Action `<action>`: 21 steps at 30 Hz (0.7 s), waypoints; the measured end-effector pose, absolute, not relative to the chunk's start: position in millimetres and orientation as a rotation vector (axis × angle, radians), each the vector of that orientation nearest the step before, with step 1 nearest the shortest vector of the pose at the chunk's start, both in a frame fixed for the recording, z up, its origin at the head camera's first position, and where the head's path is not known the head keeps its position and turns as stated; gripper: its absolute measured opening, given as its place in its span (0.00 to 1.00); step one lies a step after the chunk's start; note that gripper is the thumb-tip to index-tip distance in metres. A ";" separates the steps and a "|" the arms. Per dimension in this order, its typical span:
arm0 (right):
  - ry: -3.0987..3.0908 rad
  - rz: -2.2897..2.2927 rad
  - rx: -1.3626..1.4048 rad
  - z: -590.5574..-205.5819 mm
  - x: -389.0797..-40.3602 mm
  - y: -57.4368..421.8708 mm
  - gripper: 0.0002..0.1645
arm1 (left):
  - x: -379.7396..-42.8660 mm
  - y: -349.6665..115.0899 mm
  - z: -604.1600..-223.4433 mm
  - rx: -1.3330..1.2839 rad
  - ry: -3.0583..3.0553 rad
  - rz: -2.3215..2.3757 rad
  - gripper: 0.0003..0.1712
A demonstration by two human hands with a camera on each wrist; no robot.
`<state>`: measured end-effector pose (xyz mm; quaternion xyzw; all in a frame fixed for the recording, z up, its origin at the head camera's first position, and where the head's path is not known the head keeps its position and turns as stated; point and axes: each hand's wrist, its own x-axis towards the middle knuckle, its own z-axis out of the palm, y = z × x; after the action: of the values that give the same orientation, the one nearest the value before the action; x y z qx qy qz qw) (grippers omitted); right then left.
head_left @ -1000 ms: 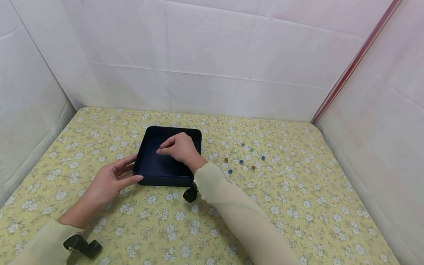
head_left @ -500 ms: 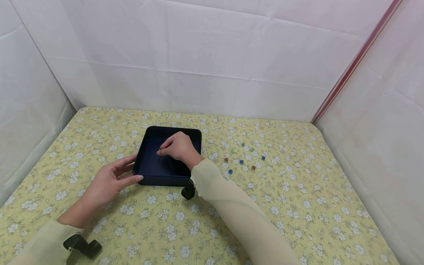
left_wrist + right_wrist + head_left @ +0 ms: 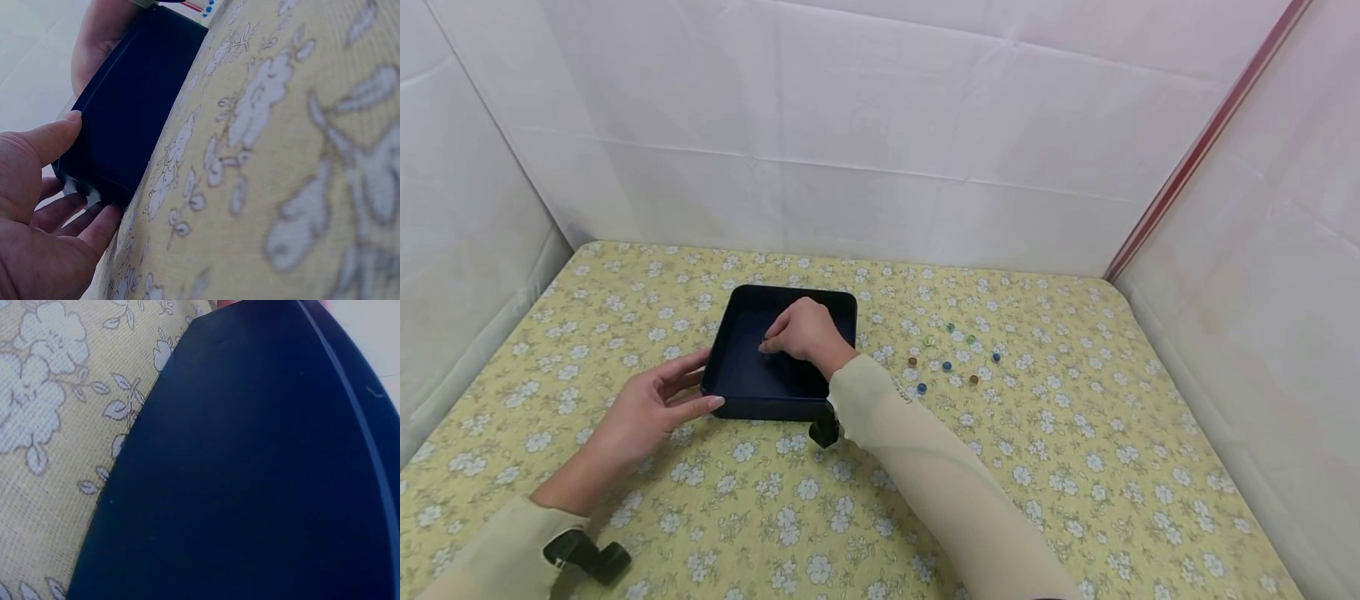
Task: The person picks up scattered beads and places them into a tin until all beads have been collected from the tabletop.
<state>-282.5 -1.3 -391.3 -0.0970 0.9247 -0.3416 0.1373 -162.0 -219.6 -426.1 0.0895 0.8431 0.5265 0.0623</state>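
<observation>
A square dark navy tray with low walls stands on the table, left of its middle. At its near left corner my left hand holds it, thumb on the front wall and fingers along the left side. The left wrist view shows this thumb against the outer wall. Over the tray's inside, my right hand has thumb and forefinger pinched together low above the floor. A tiny dark piece, apparently a marble, is mostly hidden at those fingertips. The right wrist view shows mainly the tray's outer wall.
Several small glass marbles lie scattered right of the tray, among them a blue one, an amber one and a green one. A yellow floral cloth covers the table. White sheeting encloses its back and sides.
My right hand has shifted very slightly, its fingertips dipping a little lower inside the tray. The left hand, tray and scattered marbles have stayed put.
</observation>
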 end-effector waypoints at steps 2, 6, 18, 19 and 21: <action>2.674 -0.990 -0.271 -391.1 -282.6 -1.9 0.04 | -161.7 -219.8 -425.6 0.268 2.545 1.598 0.45; 2.672 -0.984 -0.254 -391.5 -282.7 -2.6 0.05 | -161.0 -220.0 -424.8 0.269 2.547 1.601 0.44; 2.669 -0.992 -0.235 -391.6 -282.2 -2.9 0.04 | -161.0 -220.3 -424.1 0.273 2.547 1.589 0.44; 2.669 -0.992 -0.233 -391.8 -282.2 -3.0 0.05 | -161.0 -220.3 -424.0 0.272 2.546 1.591 0.44; 2.671 -0.991 -0.236 -391.7 -282.0 -2.8 0.05 | -160.9 -220.2 -423.8 0.271 2.543 1.594 0.44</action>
<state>-282.0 -2.8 -391.7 -0.0817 0.9250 -0.3433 0.1407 -160.9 -220.2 -423.8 0.0897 0.8422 0.5278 0.0642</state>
